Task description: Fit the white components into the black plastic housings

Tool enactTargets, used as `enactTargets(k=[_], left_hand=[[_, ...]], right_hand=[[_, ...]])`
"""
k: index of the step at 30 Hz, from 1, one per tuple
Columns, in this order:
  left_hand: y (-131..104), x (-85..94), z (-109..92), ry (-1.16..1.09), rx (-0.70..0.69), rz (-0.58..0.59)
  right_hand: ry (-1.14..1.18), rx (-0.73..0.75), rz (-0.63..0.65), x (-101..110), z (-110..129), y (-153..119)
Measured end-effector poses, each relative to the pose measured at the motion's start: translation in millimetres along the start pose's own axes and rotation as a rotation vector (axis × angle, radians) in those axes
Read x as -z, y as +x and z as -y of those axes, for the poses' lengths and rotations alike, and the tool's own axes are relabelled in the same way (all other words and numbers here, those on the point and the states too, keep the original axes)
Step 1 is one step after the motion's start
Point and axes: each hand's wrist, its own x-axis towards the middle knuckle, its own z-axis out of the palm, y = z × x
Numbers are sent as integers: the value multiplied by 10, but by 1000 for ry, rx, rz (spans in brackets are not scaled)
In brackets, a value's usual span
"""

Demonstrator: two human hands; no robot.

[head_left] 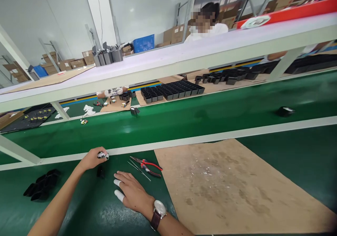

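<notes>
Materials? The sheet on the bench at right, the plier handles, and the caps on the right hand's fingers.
Sheet: looks like brown cardboard or fibreboard, matte, stained and scuffed. Pliers: red glossy grips, probably plastic-coated over dark metal. Right hand finger caps: white, smooth, likely rubber cots or tape; too small to tell.

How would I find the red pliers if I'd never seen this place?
Start at the big brown cardboard sheet on the green bench. Just off its upper left corner, beyond the right hand, lie the pliers. Only they have red handles; the tweezers beside them are thin bare metal.

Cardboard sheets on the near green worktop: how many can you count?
1: a stained brown cardboard sheet right of the right hand and red-handled pliers. Others lie across the belt.
</notes>
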Motion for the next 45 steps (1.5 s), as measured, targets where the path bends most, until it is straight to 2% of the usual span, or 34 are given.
enactTargets(k=[4,8,10,12,15,18,22,24,28,32,34,37,39,40,42,45], left_hand=[[-560,77,372,-90,103,-100],[-974,71,479,-104,133,-269],[-1138,23,457,-115,154,-268],[-1268,-64,435,-114,149,-217],[-1390,-208,470,-96,146,-175],[-1449,-255,578,-68,154,-257],[-1508,-189,637,-9,184,-402],[-1535,-172,591,1,179,-414],[-1569,-179,459,72,160,-349],[-1602,-156,294,16,261,-402],[-1613,-194,150,-166,278,-343],[-1587,-382,-109,-472,208,-124],[-1536,-526,-243,-526,152,-37],[-1504,-573,-283,-506,129,-42],[-1433,-591,-299,-412,87,-147],[-1320,-487,-203,-196,47,-357]], right_hand=[[-23,5,-39,-55,-12,-3],[-48,40,-42,-71,-16,-6],[-54,46,-42,-62,-9,-7],[-56,44,-39,-49,4,-8],[-60,42,-26,-40,19,-10],[-77,44,-12,-47,24,-12],[-82,54,-24,-54,26,-17],[-79,56,-28,-54,26,-20],[-79,65,-30,-60,18,-23],[-97,67,-18,-72,13,-18],[-96,69,-14,-67,21,-18],[-71,82,-17,-33,42,-32],[-42,103,-11,3,60,-48],[-26,115,-4,21,71,-55],[0,132,17,47,106,-63],[10,158,73,31,192,-45]])
